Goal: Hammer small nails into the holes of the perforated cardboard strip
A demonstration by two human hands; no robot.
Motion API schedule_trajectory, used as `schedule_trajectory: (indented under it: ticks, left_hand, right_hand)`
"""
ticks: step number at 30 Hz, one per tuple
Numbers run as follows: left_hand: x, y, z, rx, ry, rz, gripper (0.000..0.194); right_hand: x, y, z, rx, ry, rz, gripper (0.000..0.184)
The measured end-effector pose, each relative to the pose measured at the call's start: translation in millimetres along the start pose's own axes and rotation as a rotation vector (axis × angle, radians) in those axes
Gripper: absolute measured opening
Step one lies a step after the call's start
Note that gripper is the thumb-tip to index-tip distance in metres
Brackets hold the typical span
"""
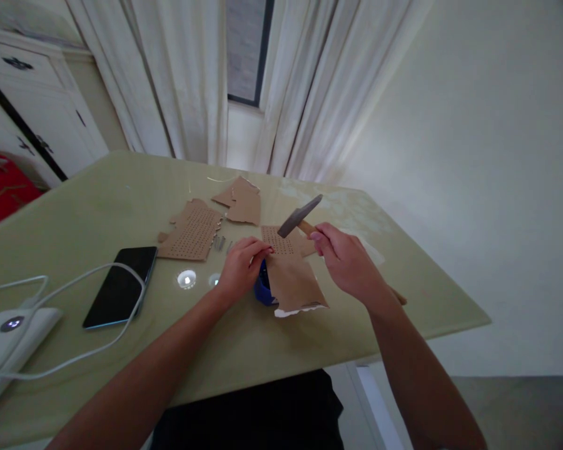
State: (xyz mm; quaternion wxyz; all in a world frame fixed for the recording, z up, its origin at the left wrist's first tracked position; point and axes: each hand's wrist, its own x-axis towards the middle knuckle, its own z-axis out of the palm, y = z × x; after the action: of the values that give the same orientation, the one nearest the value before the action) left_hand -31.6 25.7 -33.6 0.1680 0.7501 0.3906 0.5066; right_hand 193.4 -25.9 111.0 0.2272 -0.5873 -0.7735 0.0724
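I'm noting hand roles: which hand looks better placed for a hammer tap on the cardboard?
The right hand, probably: it grips the hammer by its handle, the head near the cardboard. The left hand has its fingertips at the cardboard, so steadying seems to suit it better.

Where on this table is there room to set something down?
A wide bare patch of table lies beyond the phone, left of the punched card. Another lies between the right forearm and the right corner. It's crowded around the left hand and right hand, with hammer, blue object and brown card, and at near left, with cable and white box.
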Motion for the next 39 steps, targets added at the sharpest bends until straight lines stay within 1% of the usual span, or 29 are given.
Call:
schedule_trajectory:
  ticks: [2, 6, 7, 11, 17, 21, 26, 31, 36, 39]
  left_hand:
    - [0.2, -0.3, 0.0, -0.002, 0.000, 0.004, 0.021]
    - [-0.1, -0.6, -0.2, 0.006, -0.010, 0.003, 0.022]
    - [-0.2, -0.7, -0.1, 0.004, -0.012, 0.001, 0.023]
    - [-0.3, -1.0, 0.6, -0.017, -0.006, -0.003, 0.022]
    - [0.0, -0.2, 0.8, -0.023, -0.012, -0.008, 0.022]
    - [-0.6, 1.4, 0.8, -0.073, 0.012, -0.026, 0.021]
    - [-1.0, 2.9, 1.8, -0.133, 0.029, -0.056, 0.022]
    - [-0.9, 2.1, 2.3, -0.145, 0.031, -0.052, 0.025]
    - [-0.7, 2.5, 1.6, -0.132, 0.009, -0.072, 0.024]
    - [-0.6, 2.3, 1.7, -0.138, 0.005, -0.077, 0.024]
  right_hand:
    - [-0.5, -9.1, 2.0, -0.021, -0.018, -0.002, 0.031]
    - [0.7, -17.6, 5.9, -0.154, -0.117, 0.009, 0.027]
    - [1.1, -18.4, 6.0, -0.166, -0.116, 0.011, 0.027]
    - [2.0, -20.0, 4.9, -0.140, -0.041, 0.019, 0.028]
    - [1.3, -23.8, 7.3, -0.272, -0.128, 0.031, 0.026]
    - [1.3, -27.6, 5.1, -0.283, -0.080, 0.072, 0.029]
    - [1.5, -27.7, 8.2, -0.310, -0.127, 0.038, 0.026]
    - [0.8, -26.6, 9.7, -0.285, -0.057, 0.062, 0.031]
    - [1.4, -29.5, 10.1, -0.334, -0.130, 0.041, 0.030]
    - [1.1, -30.0, 11.4, -0.324, -0.084, 0.064, 0.032]
